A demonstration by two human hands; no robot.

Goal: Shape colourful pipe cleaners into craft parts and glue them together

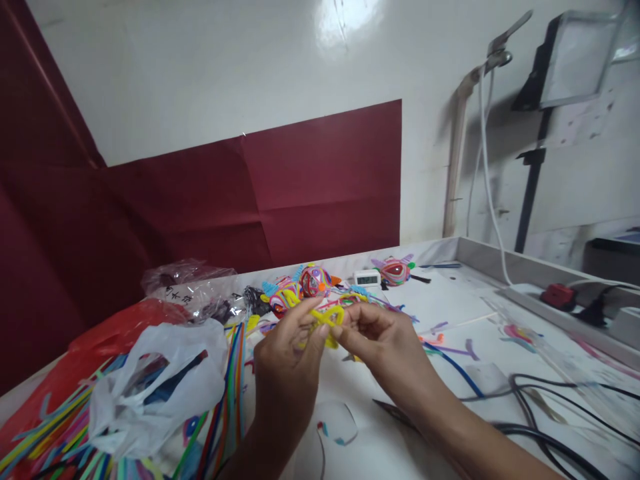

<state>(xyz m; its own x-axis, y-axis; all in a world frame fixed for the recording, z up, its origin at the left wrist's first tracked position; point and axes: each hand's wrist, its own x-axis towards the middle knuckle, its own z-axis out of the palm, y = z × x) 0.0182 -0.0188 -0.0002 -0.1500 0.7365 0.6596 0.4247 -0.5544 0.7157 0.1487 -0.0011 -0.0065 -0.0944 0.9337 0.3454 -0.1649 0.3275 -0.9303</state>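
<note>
A yellow pipe cleaner (327, 319), bent into loops, is held up over the table between both hands. My left hand (293, 353) pinches its left and lower part with thumb and fingers. From the other side, my right hand (377, 333) grips its right edge between thumb and forefinger. Just behind the hands lie round, many-coloured pipe-cleaner figures, one (316, 280) with an orange tip and another (283, 297) with light blue parts. Below the right wrist, the dark pointed tip of a tool (393, 410) shows; the arm hides the rest.
Bundles of coloured pipe cleaners (55, 427) and a white plastic bag (165, 380) lie at left. A small digital clock (367, 278) stands beside another round figure (395, 271) at the back. Black cables (545, 440) and a power strip (530, 297) are at right.
</note>
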